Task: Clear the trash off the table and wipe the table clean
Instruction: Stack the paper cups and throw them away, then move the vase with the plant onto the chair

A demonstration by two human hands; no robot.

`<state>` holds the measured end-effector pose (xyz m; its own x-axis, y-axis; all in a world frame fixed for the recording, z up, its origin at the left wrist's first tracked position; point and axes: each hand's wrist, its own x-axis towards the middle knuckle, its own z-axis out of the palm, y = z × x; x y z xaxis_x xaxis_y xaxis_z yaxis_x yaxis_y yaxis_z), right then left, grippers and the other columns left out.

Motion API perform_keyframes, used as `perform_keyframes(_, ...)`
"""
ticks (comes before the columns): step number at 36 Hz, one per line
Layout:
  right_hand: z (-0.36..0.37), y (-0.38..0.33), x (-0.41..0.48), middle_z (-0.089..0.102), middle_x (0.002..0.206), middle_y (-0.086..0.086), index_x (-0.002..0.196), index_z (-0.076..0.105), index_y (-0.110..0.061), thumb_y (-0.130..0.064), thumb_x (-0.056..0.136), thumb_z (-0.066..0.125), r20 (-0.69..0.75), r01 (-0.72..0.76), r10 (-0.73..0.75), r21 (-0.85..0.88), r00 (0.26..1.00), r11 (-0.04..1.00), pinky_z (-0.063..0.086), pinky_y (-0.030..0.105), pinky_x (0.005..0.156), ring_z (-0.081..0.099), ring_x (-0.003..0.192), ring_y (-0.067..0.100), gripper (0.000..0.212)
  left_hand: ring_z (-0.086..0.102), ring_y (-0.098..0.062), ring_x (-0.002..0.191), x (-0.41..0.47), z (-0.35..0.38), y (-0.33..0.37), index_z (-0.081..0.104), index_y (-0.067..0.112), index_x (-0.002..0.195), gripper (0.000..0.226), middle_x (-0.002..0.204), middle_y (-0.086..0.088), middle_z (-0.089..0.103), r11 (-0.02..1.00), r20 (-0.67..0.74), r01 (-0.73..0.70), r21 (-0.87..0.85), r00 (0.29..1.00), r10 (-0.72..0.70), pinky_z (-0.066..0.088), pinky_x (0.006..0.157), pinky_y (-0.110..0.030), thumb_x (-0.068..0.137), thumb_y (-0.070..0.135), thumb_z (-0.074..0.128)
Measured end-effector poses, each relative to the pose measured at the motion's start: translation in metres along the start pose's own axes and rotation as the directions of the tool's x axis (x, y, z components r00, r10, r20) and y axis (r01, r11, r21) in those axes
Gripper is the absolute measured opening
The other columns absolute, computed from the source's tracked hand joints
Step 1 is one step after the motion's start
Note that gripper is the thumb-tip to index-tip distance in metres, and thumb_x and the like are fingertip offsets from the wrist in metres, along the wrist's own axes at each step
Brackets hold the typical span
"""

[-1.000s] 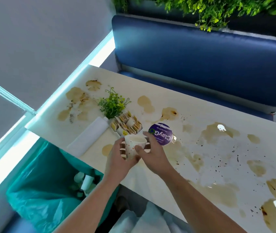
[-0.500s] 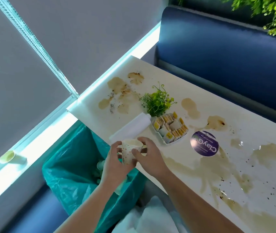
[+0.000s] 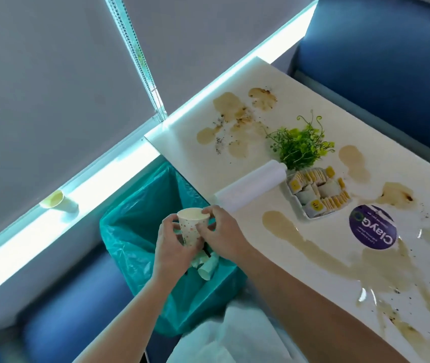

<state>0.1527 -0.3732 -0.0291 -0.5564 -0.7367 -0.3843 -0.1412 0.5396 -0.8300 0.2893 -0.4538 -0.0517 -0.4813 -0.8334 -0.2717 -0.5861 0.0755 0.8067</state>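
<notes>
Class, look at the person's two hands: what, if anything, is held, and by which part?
Both hold a spotted paper cup, upright above the green bin bag: the left hand grips its side wall, the right hand pinches its rim and side.

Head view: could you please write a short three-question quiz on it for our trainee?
1. True or false: the left hand and the right hand both hold the spotted paper cup.
2. The cup is over: A) the teal bin bag B) the sachet tray C) the purple sticker.
3. Has the table been wiped clean?
Key: 1 true; 2 A; 3 no, brown stains remain.
</notes>
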Motion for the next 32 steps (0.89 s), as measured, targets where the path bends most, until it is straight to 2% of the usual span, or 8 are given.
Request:
perform_keyframes(5, 0.023, -0.003, 0.008, 0.059, 0.136, -0.003, 0.141, 0.049, -0.029, -0.03, 0.093, 0.066, 0.063, -0.029, 0.031, -0.033, 0.998, 0.999, 0.053, 0.036, 0.102, 0.062, 0.115, 0.016, 0.051, 0.068, -0.015, 0.099, 0.009, -0.01, -0.019, 0.04, 0.039, 0.13, 0.08, 0.118, 0.006, 0.06, 0.995, 0.001, 0.1, 0.002, 0.995, -0.1, 0.062, 0.081, -0.042, 0.067, 0.049, 0.088)
perform_keyframes(7, 0.028, -0.003, 0.011, 0.056, 0.143, -0.003, 0.148, 0.043, -0.03, -0.028, 0.092, 0.065, 0.108, -0.041, 0.047, -0.059, 0.993, 0.997, 0.049, 0.037, 0.107, 0.059, 0.121, 0.018, 0.06, 0.068, -0.015, 0.099, 0.012, -0.013, -0.022, 0.037, 0.036, 0.136, 0.085, 0.117, 0.005, 0.062, 0.99, 0.015, 0.14, 0.033, 0.99, -0.14, 0.06, 0.084, -0.044, 0.069, 0.052, 0.086)
perform_keyframes(11, 0.032, -0.004, 0.014, 0.044, 0.157, 0.002, 0.158, 0.031, -0.026, -0.03, 0.095, 0.063, 0.187, -0.068, 0.096, -0.149, 0.978, 0.986, 0.039, 0.037, 0.116, 0.052, 0.133, 0.022, 0.071, 0.061, -0.024, 0.118, 0.016, -0.015, -0.026, 0.022, 0.026, 0.156, 0.106, 0.137, -0.003, 0.055, 0.963, 0.027, 0.252, 0.092, 0.966, -0.256, 0.054, 0.097, -0.046, 0.075, 0.049, 0.087)
perform_keyframes(14, 0.029, -0.005, 0.014, 0.04, 0.161, 0.001, 0.16, 0.029, -0.025, -0.033, 0.097, 0.059, 0.197, -0.076, 0.112, -0.184, 0.974, 0.98, 0.036, 0.037, 0.117, 0.05, 0.135, 0.023, 0.07, 0.053, -0.026, 0.13, 0.015, -0.017, -0.027, 0.019, 0.027, 0.158, 0.104, 0.149, -0.006, 0.044, 0.957, 0.004, 0.267, 0.112, 0.963, -0.27, 0.051, 0.103, -0.048, 0.079, 0.045, 0.084)
perform_keyframes(21, 0.005, -0.008, 0.008, 0.057, 0.144, -0.003, 0.141, 0.056, -0.024, -0.036, 0.1, 0.058, 0.226, -0.032, 0.071, -0.174, 0.971, 0.984, 0.04, 0.028, 0.109, 0.057, 0.128, 0.015, 0.043, 0.058, -0.022, 0.119, 0.017, -0.02, -0.021, 0.032, 0.023, 0.151, 0.08, 0.14, -0.004, 0.048, 0.97, -0.064, 0.223, 0.091, 0.974, -0.218, 0.053, 0.095, -0.042, 0.087, 0.037, 0.077)
perform_keyframes(24, -0.01, -0.005, 0.005, 0.062, 0.138, -0.004, 0.135, 0.061, -0.026, -0.037, 0.101, 0.059, 0.237, -0.02, 0.063, -0.181, 0.969, 0.983, 0.04, 0.025, 0.106, 0.057, 0.127, 0.013, 0.036, 0.059, -0.021, 0.116, 0.017, -0.018, -0.013, 0.036, 0.022, 0.149, 0.074, 0.137, -0.004, 0.049, 0.976, -0.08, 0.193, 0.098, 0.979, -0.185, 0.051, 0.093, -0.037, 0.088, 0.036, 0.075)
perform_keyframes(27, -0.027, 0.001, 0.0, 0.066, 0.122, -0.01, 0.131, 0.063, -0.028, -0.037, 0.101, 0.058, 0.223, -0.032, 0.067, -0.158, 0.973, 0.987, 0.044, 0.024, 0.099, 0.059, 0.113, 0.008, 0.032, 0.06, -0.019, 0.11, 0.015, -0.013, 0.001, 0.038, 0.021, 0.148, 0.069, 0.135, -0.003, 0.049, 0.982, -0.086, 0.163, 0.092, 0.984, -0.156, 0.049, 0.092, -0.035, 0.089, 0.034, 0.073)
perform_keyframes(32, -0.055, 0.013, -0.01, 0.067, 0.113, -0.009, 0.123, 0.064, -0.031, -0.036, 0.1, 0.056, 0.161, -0.057, 0.073, -0.101, 0.984, 0.993, 0.057, 0.033, 0.092, 0.068, 0.1, 0.011, 0.024, 0.06, -0.014, 0.105, 0.006, 0.002, 0.031, 0.038, 0.021, 0.149, 0.067, 0.135, -0.002, 0.048, 0.99, -0.085, 0.116, 0.08, 0.99, -0.109, 0.052, 0.089, -0.036, 0.092, 0.032, 0.072)
